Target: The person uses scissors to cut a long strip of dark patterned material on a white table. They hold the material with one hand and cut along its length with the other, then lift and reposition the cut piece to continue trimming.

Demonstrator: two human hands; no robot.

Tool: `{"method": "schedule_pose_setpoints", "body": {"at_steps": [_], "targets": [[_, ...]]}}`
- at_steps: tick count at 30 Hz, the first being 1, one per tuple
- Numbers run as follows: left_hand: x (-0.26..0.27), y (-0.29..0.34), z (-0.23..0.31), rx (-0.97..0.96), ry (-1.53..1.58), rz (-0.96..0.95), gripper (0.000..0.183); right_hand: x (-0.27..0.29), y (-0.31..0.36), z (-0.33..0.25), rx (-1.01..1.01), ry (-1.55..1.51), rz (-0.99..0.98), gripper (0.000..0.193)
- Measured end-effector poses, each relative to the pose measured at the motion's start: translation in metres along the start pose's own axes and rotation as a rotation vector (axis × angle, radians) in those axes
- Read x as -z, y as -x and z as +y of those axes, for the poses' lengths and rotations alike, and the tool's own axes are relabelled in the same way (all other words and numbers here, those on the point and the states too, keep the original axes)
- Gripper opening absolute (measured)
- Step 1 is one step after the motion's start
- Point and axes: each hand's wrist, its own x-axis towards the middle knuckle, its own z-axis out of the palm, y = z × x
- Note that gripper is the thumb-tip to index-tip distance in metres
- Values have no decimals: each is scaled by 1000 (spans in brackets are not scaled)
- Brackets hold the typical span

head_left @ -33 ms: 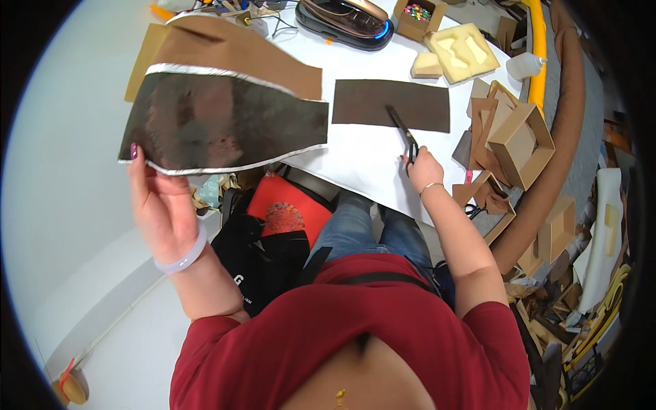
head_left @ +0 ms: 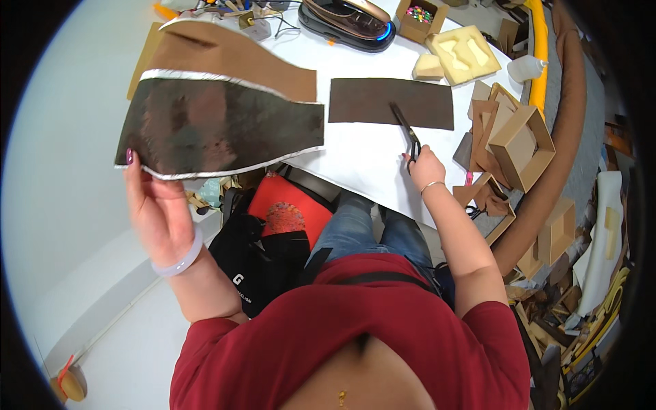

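My left hand [head_left: 162, 215] pinches the lower left edge of a large leather-like sheet [head_left: 236, 130], thumb on top and fingers beneath. The sheet is raised at the left of the table. It has a dark, mottled lower part with white edging and a brown upper part. My right hand [head_left: 427, 169] is closed round the handles of black scissors [head_left: 408, 128], at the table's front edge. The blades point away from me, over a dark brown rectangular piece [head_left: 359, 102] lying flat on the white table [head_left: 369, 150]. The scissors' tips rest on or just above that piece.
A dark device with a blue light [head_left: 348, 24] stands at the back. Right of it are a small carton [head_left: 418, 29], yellow foam [head_left: 465, 55] and a white bottle [head_left: 526, 68]. Open cardboard boxes [head_left: 523, 147] and brown scraps crowd the right edge. A red bag [head_left: 283, 205] sits below the table.
My left hand and the large sheet have shifted slightly left and down. The scissors and my right hand have barely moved.
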Motion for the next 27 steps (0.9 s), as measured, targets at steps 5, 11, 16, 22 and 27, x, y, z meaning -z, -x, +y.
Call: {"method": "schedule_pose_setpoints", "body": {"at_steps": [5,11,16,22,27], "targets": [[23,24,43,-106,-45,35,28,12,-15,-15,240,79,33,49],[48,63,70,-222,-163,256,28,-12,-62,-100,648,283,-43,44],[50,74,74,-289,-323,369,28,-26,-98,-174,621,342,-70,45],[54,71,65,-301,-373,404,33,-12,-138,-227,451,165,-73,53],[54,68,55,-343,-319,376,34,-10,-123,-227,333,-667,-575,46]]}}
